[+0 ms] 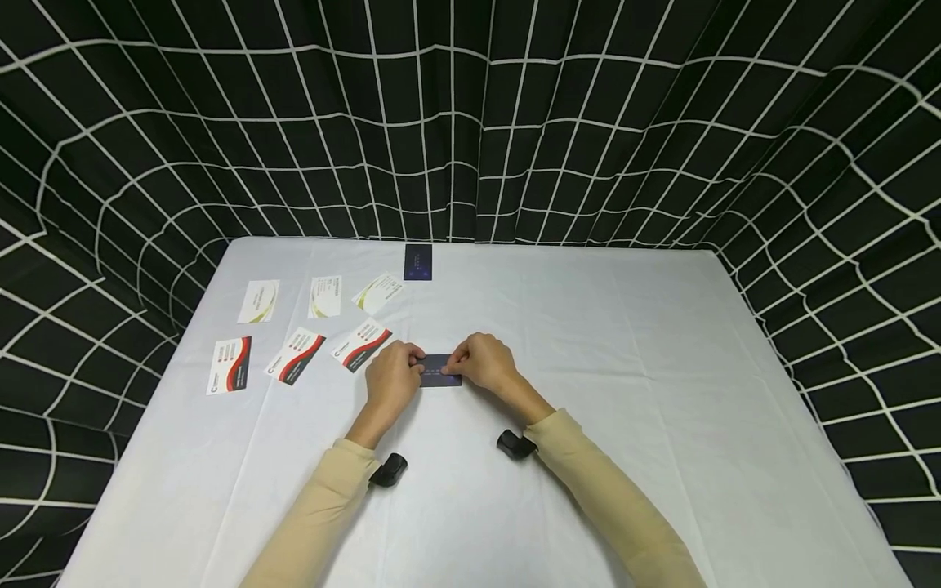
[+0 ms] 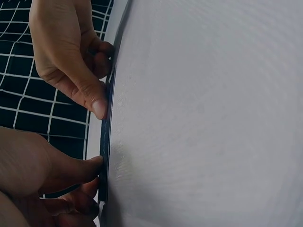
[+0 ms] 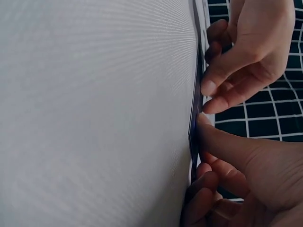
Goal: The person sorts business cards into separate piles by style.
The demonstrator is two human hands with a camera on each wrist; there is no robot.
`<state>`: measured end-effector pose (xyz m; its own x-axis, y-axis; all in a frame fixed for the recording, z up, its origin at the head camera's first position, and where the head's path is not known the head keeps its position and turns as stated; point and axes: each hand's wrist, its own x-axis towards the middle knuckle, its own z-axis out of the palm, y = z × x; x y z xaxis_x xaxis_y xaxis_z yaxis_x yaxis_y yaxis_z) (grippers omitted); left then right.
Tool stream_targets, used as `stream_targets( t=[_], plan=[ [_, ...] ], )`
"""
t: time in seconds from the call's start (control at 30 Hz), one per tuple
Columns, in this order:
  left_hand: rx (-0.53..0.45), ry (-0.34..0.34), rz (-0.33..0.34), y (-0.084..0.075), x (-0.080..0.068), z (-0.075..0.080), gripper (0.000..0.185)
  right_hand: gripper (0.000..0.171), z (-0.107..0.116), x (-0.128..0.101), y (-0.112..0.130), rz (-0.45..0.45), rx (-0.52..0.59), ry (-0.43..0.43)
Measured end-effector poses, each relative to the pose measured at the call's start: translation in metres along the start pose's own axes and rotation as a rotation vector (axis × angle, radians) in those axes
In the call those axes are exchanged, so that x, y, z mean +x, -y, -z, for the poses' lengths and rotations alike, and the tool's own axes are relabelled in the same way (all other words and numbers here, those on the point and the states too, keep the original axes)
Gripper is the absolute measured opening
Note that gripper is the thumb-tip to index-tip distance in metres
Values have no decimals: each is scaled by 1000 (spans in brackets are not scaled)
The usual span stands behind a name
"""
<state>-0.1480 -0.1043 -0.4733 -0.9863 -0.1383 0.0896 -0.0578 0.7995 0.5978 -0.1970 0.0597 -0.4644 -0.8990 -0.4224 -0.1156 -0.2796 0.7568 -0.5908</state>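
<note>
Dark card flat on white tablecloth at frame centre, pinched at opposite ends by left hand and right hand. Best lifted by edges, kept level, fingertips light to avoid bending.

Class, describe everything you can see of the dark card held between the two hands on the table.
The dark card is a thin, flat rectangle, navy to black, with faint small print too blurred to read; it looks like stiff card stock. It lies lengthwise on the white tablecloth, near the table's middle. The left hand pinches its left end and the right hand its right end. The wrist views show it edge-on, fingertips pressed along its edges.
</note>
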Motion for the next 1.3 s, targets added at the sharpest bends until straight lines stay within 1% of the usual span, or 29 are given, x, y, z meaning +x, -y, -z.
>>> stream_targets(
  t=[0.1, 0.2, 0.33, 0.43, 0.57, 0.63, 0.73, 0.87, 0.93, 1.03, 1.1, 1.17, 1.27, 1.3],
  plan=[
    [2, 10, 1, 5, 3, 3, 12, 15, 0, 8, 3, -8, -7, 53],
    [-22, 18, 1, 10, 8, 8, 12, 14, 6, 18, 7, -13, -20, 103],
    [-97, 30, 11, 12, 18, 14, 13, 19, 19, 39, 13, 8, -31, 115],
    [-145, 38, 23, 12, 27, 15, 15, 23, 27, 60, 14, 69, -32, 106],
    [-190, 53, 55, 10, 45, 13, 23, 29, 30, 90, 12, 172, -43, 119],
    [-214, 64, 82, 8, 56, 13, 27, 32, 30, 103, 12, 203, -56, 117],
    [-256, 76, 124, 4, 73, 13, 31, 36, 30, 122, 10, 191, -59, 94],
    [-298, 75, 166, 1, 95, 13, 37, 41, 33, 144, 7, 135, -35, 49],
    [-323, 73, 178, 0, 106, 12, 41, 43, 33, 156, 6, 120, -4, 32],
    [-317, 74, 177, 0, 122, 11, 47, 48, 33, 174, 7, 116, 23, 23],
    [-296, 85, 178, 1, 131, 10, 49, 51, 31, 185, 9, 124, -12, 38],
    [-269, 110, 187, 2, 137, 8, 52, 57, 29, 194, 12, 136, -89, 69],
    [-252, 138, 201, 4, 144, 8, 54, 66, 28, 206, 18, 147, -204, 120],
    [-257, 142, 203, 5, 146, 9, 54, 69, 28, 209, 21, 144, -222, 136]
  ],
)
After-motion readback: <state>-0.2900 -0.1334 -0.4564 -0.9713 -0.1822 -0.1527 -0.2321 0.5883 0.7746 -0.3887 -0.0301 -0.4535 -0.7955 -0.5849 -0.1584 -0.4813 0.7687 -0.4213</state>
